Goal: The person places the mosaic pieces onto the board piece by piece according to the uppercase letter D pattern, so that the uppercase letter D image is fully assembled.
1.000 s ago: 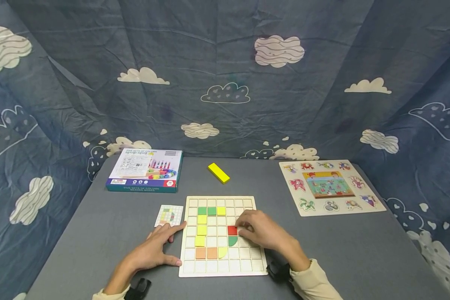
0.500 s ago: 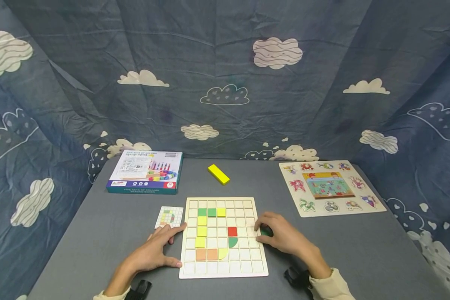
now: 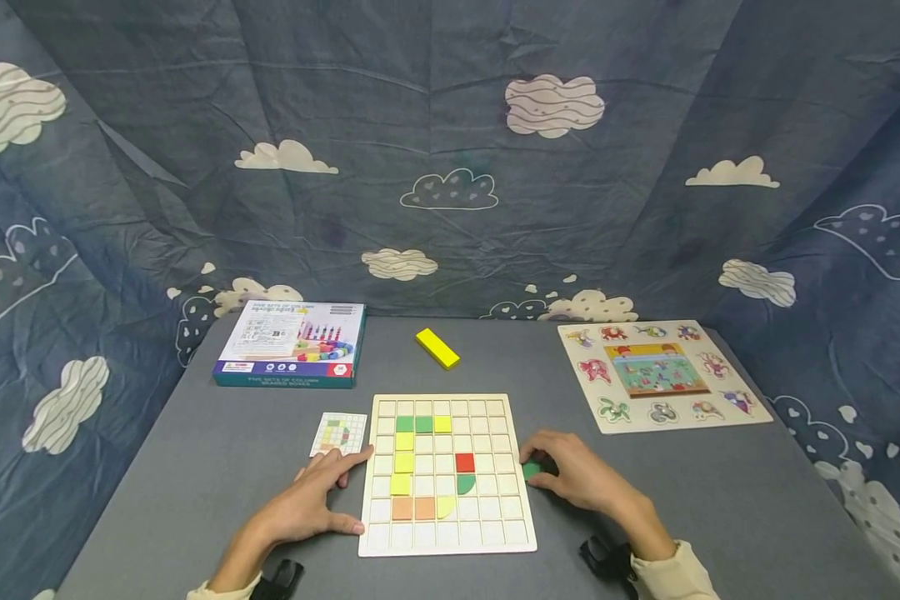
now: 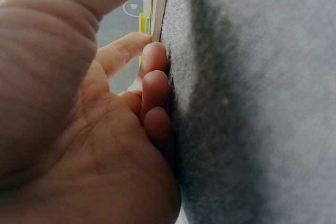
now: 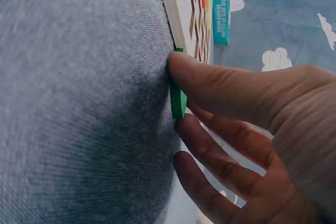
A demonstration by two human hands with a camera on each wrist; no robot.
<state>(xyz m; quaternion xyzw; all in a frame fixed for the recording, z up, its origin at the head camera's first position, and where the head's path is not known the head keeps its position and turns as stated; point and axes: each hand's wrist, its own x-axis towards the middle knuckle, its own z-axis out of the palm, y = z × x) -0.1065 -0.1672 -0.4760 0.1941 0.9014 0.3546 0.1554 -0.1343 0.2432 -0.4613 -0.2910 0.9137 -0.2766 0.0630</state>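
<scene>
A square wooden grid board (image 3: 495, 532) lies in front of me, with green, yellow, orange and red tiles in some cells. Beside its right edge my right hand (image 3: 581, 477) pinches a green tile (image 5: 179, 95) low at the table, thumb at one end and a finger at the other. The fingers hide part of this tile in the head view. On the board are a red square tile (image 3: 464, 462) and a green quarter-round tile (image 3: 465, 484) below it. My left hand (image 3: 307, 500) is spread, with index fingertip and thumb against the board's left edge.
A small pattern card (image 3: 345, 429) lies by the left hand, partly covered by its fingers. Farther back are a boxed toy set (image 3: 288, 342), a yellow block (image 3: 437, 347) and an animal puzzle board (image 3: 577, 375) at right. A cloud-print cloth (image 3: 450, 108) hangs behind the table.
My right hand has left the red tile and moved right, off the board, to the green tile beside its edge. The left hand stays in place.
</scene>
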